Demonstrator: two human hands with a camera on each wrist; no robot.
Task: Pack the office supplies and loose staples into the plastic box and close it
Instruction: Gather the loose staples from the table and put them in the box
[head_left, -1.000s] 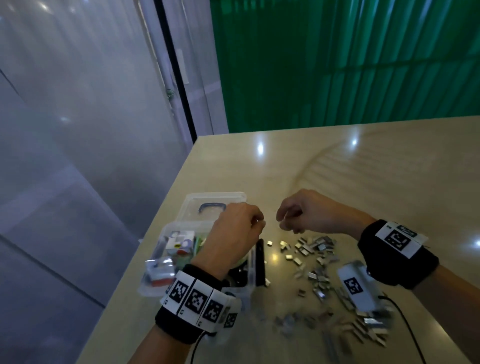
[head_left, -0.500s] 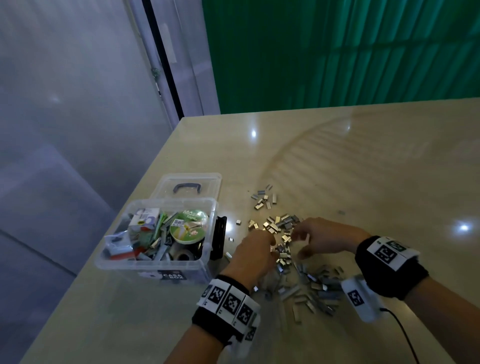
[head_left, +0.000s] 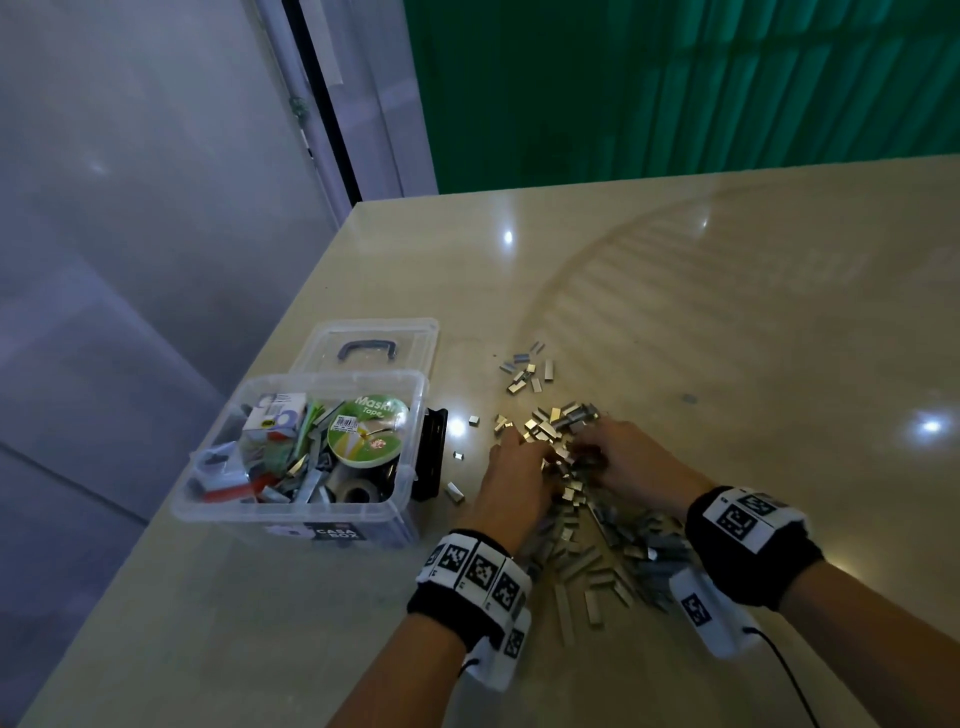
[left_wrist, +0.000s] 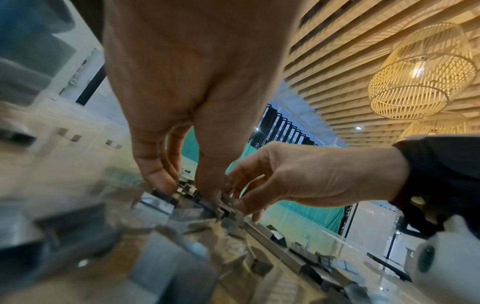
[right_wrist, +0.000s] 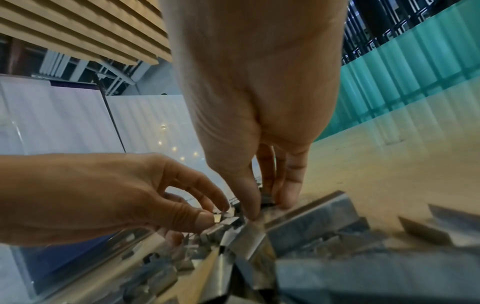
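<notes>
The clear plastic box (head_left: 400, 512) stands open on the table's left, filled with a masking tape roll (head_left: 368, 430), small cartons and staple strips. Its lid (head_left: 415, 338) lies flat behind it. To the right of the box is a pile of loose staples (head_left: 558, 423). Both hands are down in the pile, close together. My left hand (head_left: 524, 449) pinches small staple pieces (right_wrist: 217, 218) between thumb and fingers. My right hand (head_left: 589, 452) pinches a staple block (right_wrist: 267, 200) between thumb and fingers.
More staple strips (head_left: 597, 566) lie between my wrists toward the near edge, and a small cluster (head_left: 527, 371) sits farther back. A black part (head_left: 431, 452) is on the box's right side. The table edge (head_left: 291, 338) runs just left of the box.
Both hands have come down from beside the box and moved right into the staple pile, where they now pinch staples. The head view has tilted down.
</notes>
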